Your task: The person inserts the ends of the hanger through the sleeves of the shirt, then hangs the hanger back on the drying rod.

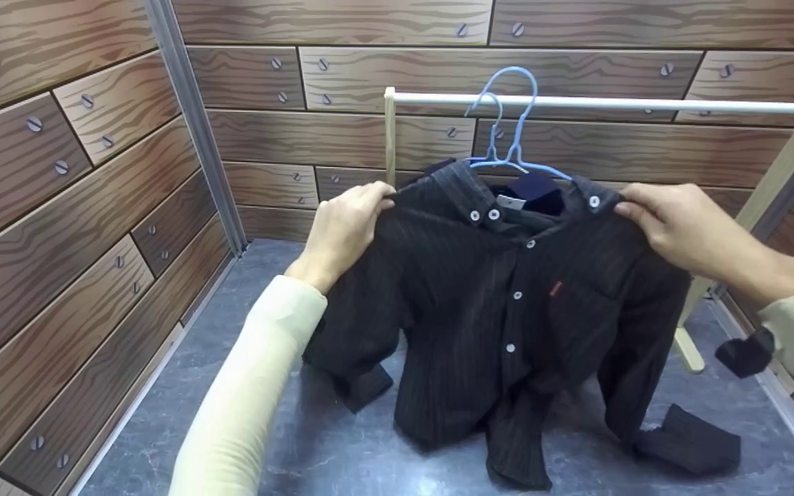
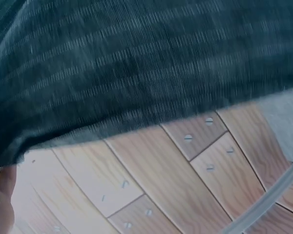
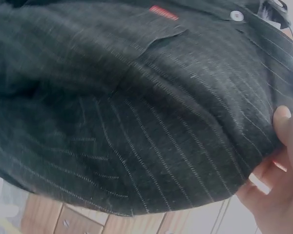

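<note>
A dark pinstriped button-up shirt (image 1: 459, 296) hangs spread between both hands, its sleeves and hem reaching down over the grey tabletop. My left hand (image 1: 347, 227) pinches one shoulder, and my right hand (image 1: 673, 220) pinches the other beside the collar. In the right wrist view, the thumb presses on the shirt (image 3: 176, 122) cloth near a white button. A blue hanger (image 1: 517, 138) shows its hook above the open collar, with part of its arm inside the neck. A second, smaller blue hook (image 1: 495, 124) stands close beside it.
Behind the shirt runs a garment rack with a white rail (image 1: 604, 103) and wooden posts (image 1: 783, 172). More dark cloth (image 1: 531, 186) shows behind the collar. Wood-patterned walls (image 1: 252, 76) enclose the grey tabletop (image 1: 231, 386) at the left, back and right.
</note>
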Motion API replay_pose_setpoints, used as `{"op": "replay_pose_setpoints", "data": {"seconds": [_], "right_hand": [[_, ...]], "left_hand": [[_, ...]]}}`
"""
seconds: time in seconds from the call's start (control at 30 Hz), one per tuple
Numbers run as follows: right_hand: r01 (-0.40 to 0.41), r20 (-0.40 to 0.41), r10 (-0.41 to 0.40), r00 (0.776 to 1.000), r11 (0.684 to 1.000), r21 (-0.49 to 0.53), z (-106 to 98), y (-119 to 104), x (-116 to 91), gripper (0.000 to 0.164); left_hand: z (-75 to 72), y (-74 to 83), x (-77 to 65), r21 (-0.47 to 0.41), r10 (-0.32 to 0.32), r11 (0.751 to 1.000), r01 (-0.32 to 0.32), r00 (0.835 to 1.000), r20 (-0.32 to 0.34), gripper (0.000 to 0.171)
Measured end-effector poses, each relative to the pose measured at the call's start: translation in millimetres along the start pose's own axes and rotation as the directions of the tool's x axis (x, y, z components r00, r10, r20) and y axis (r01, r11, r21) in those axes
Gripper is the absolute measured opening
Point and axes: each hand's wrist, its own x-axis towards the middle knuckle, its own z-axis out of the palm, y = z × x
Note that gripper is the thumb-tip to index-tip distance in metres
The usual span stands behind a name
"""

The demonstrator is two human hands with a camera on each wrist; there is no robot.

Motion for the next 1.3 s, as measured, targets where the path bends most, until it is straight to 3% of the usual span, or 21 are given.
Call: {"op": "replay_pose_setpoints", "data": {"seconds": [0.07, 0.2, 0.37, 0.57, 0.73, 0.87, 1.1, 1.3], "right_hand": [[-0.028, 0.034, 0.03, 0.999, 0.999, -0.033, 2.2, 0.5, -1.4, 0.004], [-0.097, 0.078, 0.104, 0.992, 0.991, -0.086, 6.6, -1.7, 0.0, 0.006], [-0.168, 0.068, 0.175, 0.982, 0.98, -0.105, 10.5, -3.0, 3.3, 0.01], [-0.221, -0.009, 0.222, 0.975, 0.965, -0.142, 8.6, -0.4, 9.4, 0.014], [-0.225, -0.063, 0.217, 0.974, 0.954, -0.199, 8.9, 6.0, 12.6, 0.015], [-0.233, -0.039, 0.23, 0.972, 0.945, -0.228, 11.0, 12.0, 14.4, 0.013], [-0.292, -0.005, 0.298, 0.955, 0.93, -0.226, 15.7, 17.4, 22.4, 0.015], [-0.351, -0.006, 0.362, 0.932, 0.899, -0.261, 19.4, 14.2, 31.1, 0.017]], "left_hand": [[2.7, -1.4, -1.0, 0.003, -0.011, 1.0, 0.011, 1.0, 0.021, 0.018], [7.5, -1.6, 1.2, -0.044, -0.089, 0.995, 0.091, 0.995, 0.052, 0.019], [13.1, -1.2, 5.2, -0.105, -0.144, 0.983, 0.152, 0.986, 0.078, 0.02], [16.7, -2.8, 12.6, -0.128, -0.139, 0.98, 0.151, 0.986, 0.096, 0.02], [19.6, -4.9, 21.3, -0.046, -0.156, 0.985, 0.167, 0.971, 0.183, 0.022], [22.9, -5.5, 31.2, 0.07, -0.185, 0.982, 0.173, 0.951, 0.246, 0.023], [33.5, -3.8, 45.3, 0.217, -0.235, 0.959, 0.185, 0.942, 0.238, 0.019], [46.6, -3.6, 46.4, 0.259, -0.302, 0.938, 0.233, 0.914, 0.272, 0.027]]}}
